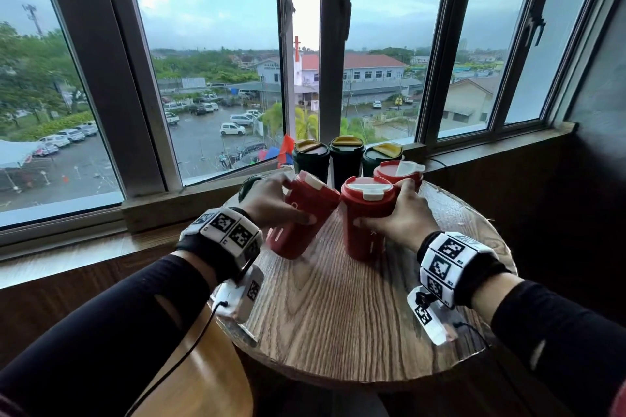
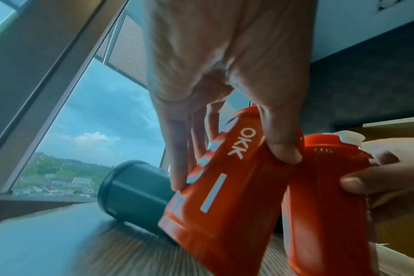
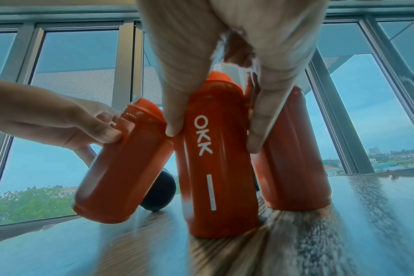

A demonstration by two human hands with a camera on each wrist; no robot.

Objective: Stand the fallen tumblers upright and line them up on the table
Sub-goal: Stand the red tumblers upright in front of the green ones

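Tilting red tumbler (image 1: 299, 213) sits centre-left of head view, base near table (image 1: 338, 315), lid leaning right against upright red tumbler (image 1: 367, 217). Left hand (image 1: 267, 203) wraps tilted one, thumb and fingers curled round body. Right hand (image 1: 403, 217) grips upright one at mid-frame. Third red tumbler (image 1: 399, 173) stands just behind, right of centre. Three dark green tumblers (image 1: 345, 159) stand in row by window. One dark tumbler (image 2: 135, 190) lies on side, lower middle of left-wrist view. Judgement: most done; tilted red and fallen dark one left.
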